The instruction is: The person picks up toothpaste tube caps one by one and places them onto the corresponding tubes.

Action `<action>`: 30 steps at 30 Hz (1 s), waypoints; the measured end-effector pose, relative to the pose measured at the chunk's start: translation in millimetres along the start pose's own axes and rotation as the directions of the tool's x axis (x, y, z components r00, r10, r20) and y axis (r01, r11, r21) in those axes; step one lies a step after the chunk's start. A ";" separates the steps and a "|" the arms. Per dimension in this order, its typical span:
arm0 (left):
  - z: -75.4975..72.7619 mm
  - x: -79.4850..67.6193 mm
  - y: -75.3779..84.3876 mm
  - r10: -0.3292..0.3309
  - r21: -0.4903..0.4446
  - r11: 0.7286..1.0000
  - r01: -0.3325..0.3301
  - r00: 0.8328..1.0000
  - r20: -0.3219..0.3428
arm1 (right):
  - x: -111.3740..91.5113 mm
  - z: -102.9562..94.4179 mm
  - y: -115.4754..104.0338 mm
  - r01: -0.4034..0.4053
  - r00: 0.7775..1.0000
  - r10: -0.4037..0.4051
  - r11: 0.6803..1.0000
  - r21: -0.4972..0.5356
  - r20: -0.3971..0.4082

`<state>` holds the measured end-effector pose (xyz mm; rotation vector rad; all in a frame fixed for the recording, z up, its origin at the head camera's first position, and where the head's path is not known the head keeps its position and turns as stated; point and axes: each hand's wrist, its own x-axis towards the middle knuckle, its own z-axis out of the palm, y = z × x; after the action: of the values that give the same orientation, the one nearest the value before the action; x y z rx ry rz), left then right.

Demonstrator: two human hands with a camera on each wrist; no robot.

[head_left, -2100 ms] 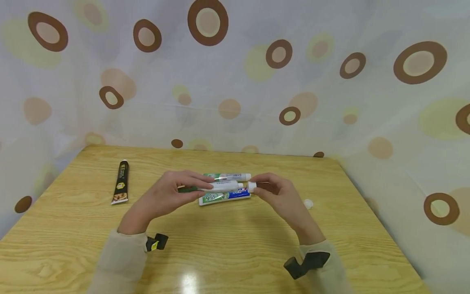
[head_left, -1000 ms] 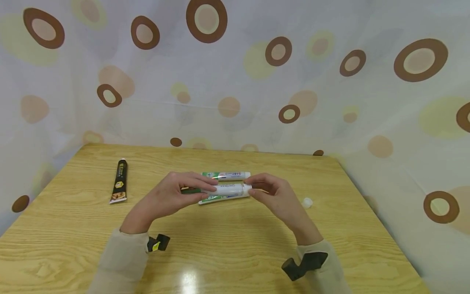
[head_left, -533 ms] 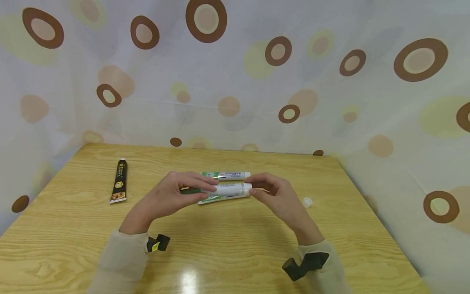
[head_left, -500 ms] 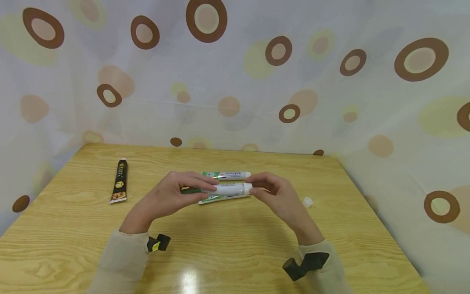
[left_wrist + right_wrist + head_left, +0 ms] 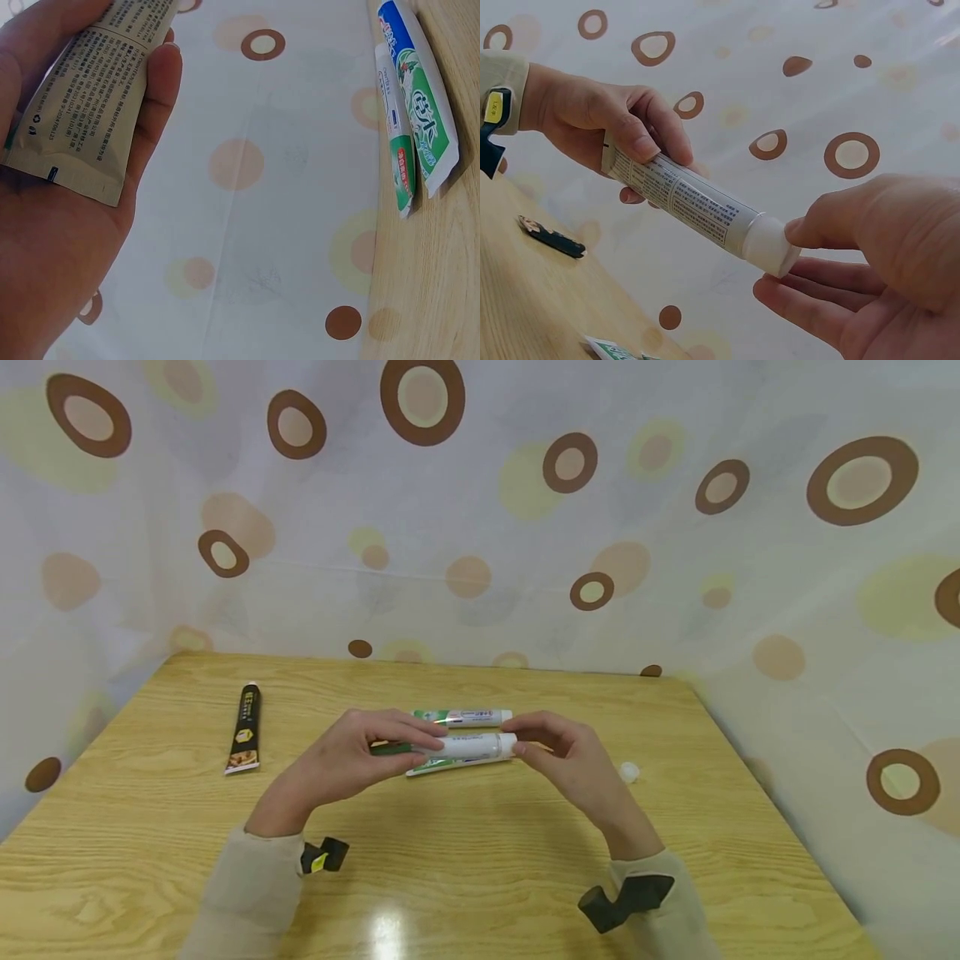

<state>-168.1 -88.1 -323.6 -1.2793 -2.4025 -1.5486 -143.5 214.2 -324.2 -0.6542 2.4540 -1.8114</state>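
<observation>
My left hand (image 5: 341, 766) grips a white toothpaste tube (image 5: 468, 747) by its flat end, thumb and fingers on either side. The tube is held level above the table, pointing right; fine print covers its side in the right wrist view. A white screw cap (image 5: 769, 245) sits on the tube's end. My right hand (image 5: 573, 770) pinches that cap between thumb and fingers. Behind the held tube lies a green and white toothpaste tube (image 5: 476, 718). Partly hidden under it is another, green, blue and white toothpaste tube (image 5: 424, 97).
A black toothpaste tube (image 5: 245, 727) lies at the left of the wooden table (image 5: 450, 877). A small white round piece (image 5: 629, 772), perhaps a cap, lies right of my right hand. A dotted curtain (image 5: 480, 510) hangs behind the table and along its sides.
Two seconds ago the cap was apart from the tube's nozzle in my right fingers. It then moved left onto the tube's end. Both hands have barely shifted since.
</observation>
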 end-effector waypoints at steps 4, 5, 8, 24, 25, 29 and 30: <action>-0.1 0.6 0.9 -0.006 -0.007 1.000 0.006 1.000 0.001 | -0.4 -0.5 -1.1 0.015 1.000 -0.014 1.000 0.012 -0.018; -0.3 0.6 1.0 -0.008 -0.009 1.000 0.008 1.000 0.001 | -0.7 -0.7 -1.2 0.012 1.000 -0.012 1.000 0.008 -0.021; -0.6 0.3 1.4 -0.011 -0.010 1.000 0.011 1.000 -0.001 | -1.6 -0.8 -1.7 -0.008 1.000 0.008 1.000 0.007 -0.016; -1.4 -0.5 2.2 -0.012 -0.021 1.000 0.012 1.000 -0.001 | -0.3 -0.5 0.8 0.023 1.000 -0.023 0.998 0.060 -0.005; -1.5 -0.6 2.0 -0.011 -0.020 1.000 0.011 1.000 -0.002 | -0.2 -0.5 1.1 0.023 1.000 -0.023 0.997 0.071 0.000; -1.4 -1.3 1.6 -0.016 -0.014 1.000 0.016 1.000 -0.005 | -0.5 -0.2 1.4 0.012 1.000 -0.015 0.994 0.105 0.027; -1.3 -1.4 1.5 -0.015 -0.012 1.000 0.015 1.000 -0.005 | -0.5 -0.1 1.3 0.008 0.999 -0.011 0.994 0.106 0.032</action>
<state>-166.8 -89.6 -322.3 -1.2612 -2.4091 -1.5708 -143.5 214.8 -325.5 -0.6830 2.3196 -1.9037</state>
